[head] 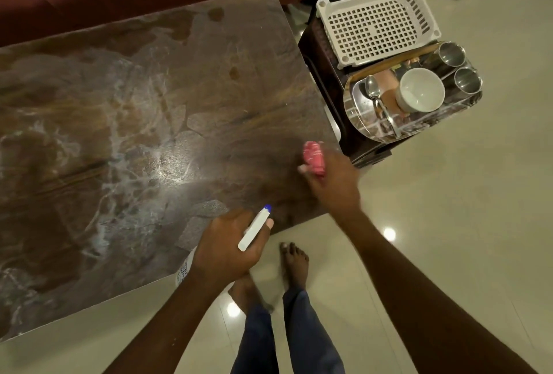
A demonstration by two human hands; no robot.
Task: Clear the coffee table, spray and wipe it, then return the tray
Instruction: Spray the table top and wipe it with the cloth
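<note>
head | left hand (226, 243) grips spray bottle (255, 229) | right hand (333, 183) grips pink cloth (313, 155) on table (143, 98)

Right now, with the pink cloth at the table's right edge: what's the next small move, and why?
Probably sweep the right hand and its bunched pink cloth leftward over the dark marbled coffee table. White spray streaks lie across its middle and left, far from the cloth. The left hand just holds the white blue-tipped spray bottle.
</note>
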